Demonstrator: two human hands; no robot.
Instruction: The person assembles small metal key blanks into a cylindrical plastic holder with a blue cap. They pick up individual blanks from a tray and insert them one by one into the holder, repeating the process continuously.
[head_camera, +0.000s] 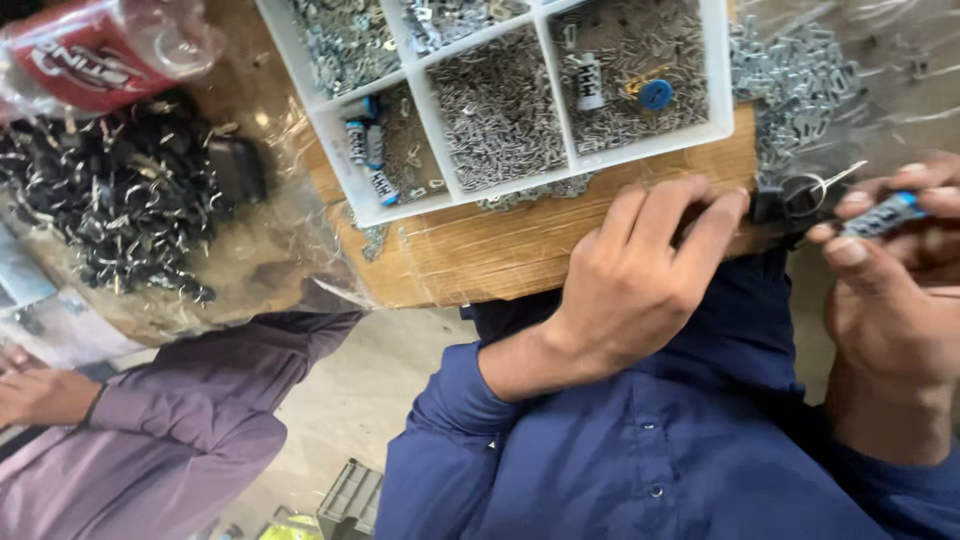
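My left hand (640, 270) reaches over the near edge of a wooden board (500, 250). Its fingertips pinch a small black piece (772, 206) that carries a metal split ring (808, 186). My right hand (885, 290), further right, grips a small grey part with a blue end (882, 214) between thumb and fingers, close to the ring. Both my sleeves are dark blue.
A white compartment tray (420, 100) on the board holds small metal parts, a blue cap (655, 94) and blue-ended pieces (366, 140). Loose metal parts (800, 80) lie in clear plastic at top right. Black parts (110, 190) and a red-labelled bottle (90, 50) are left. A person's purple sleeve (170, 430) is lower left.
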